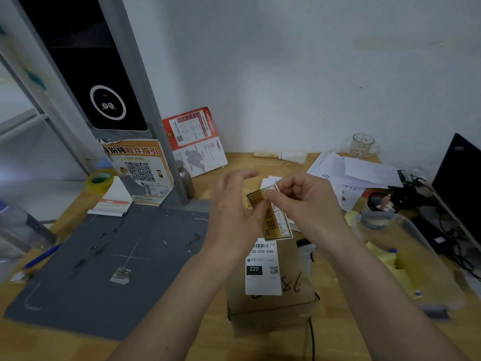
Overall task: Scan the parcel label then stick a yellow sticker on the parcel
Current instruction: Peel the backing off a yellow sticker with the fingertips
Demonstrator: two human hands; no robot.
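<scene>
2 hands at frame centre peel a yellow sticker [256, 198]: left hand [234, 207] pinches the sheet [276, 222], right hand [299, 199] pinches its corner, above the parcel [270, 298], bottom centre.

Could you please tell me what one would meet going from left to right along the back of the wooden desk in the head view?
Yellow-green roll of tape → orange QR-code poster → red-and-white leaflet → wooden-handled white brush → clear glass mug → black monitor.
</scene>
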